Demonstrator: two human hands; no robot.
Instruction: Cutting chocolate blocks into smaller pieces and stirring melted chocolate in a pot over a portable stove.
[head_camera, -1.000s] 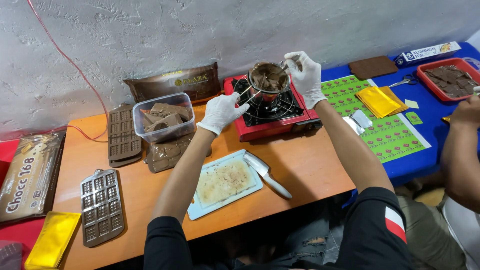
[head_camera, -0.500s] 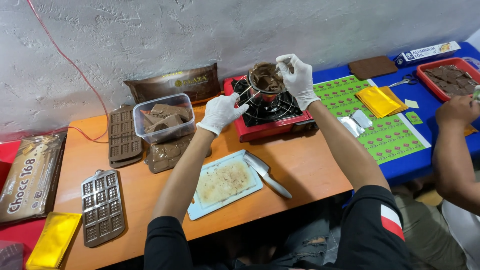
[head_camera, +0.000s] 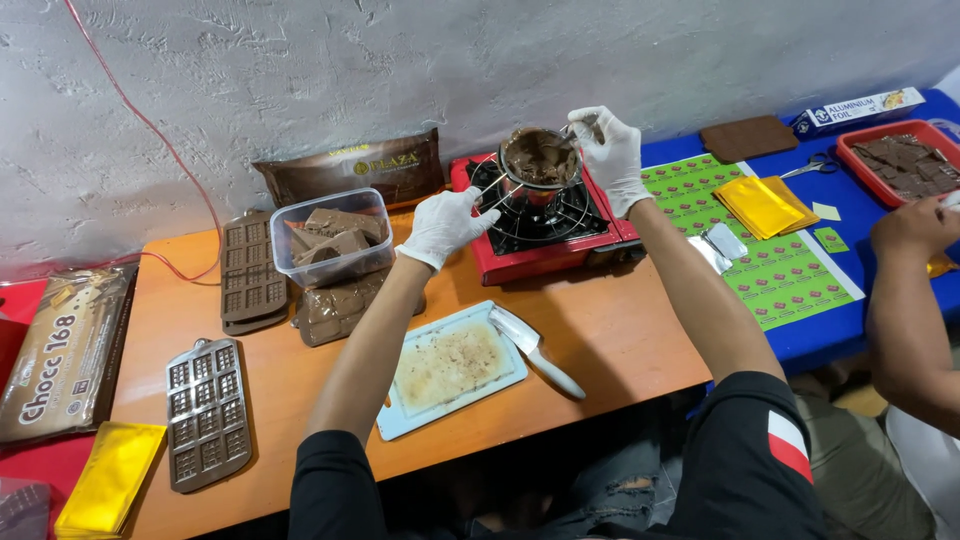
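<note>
A small pot of melted chocolate is gripped by its handle in the closed left hand over the red stove, while a utensil is pinched in the right hand.

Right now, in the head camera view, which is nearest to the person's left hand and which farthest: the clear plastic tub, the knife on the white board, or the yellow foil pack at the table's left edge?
From the left hand:
1. Clear plastic tub, just to its left.
2. Knife, below it, toward the person.
3. Yellow foil pack, far left bottom corner.
</note>
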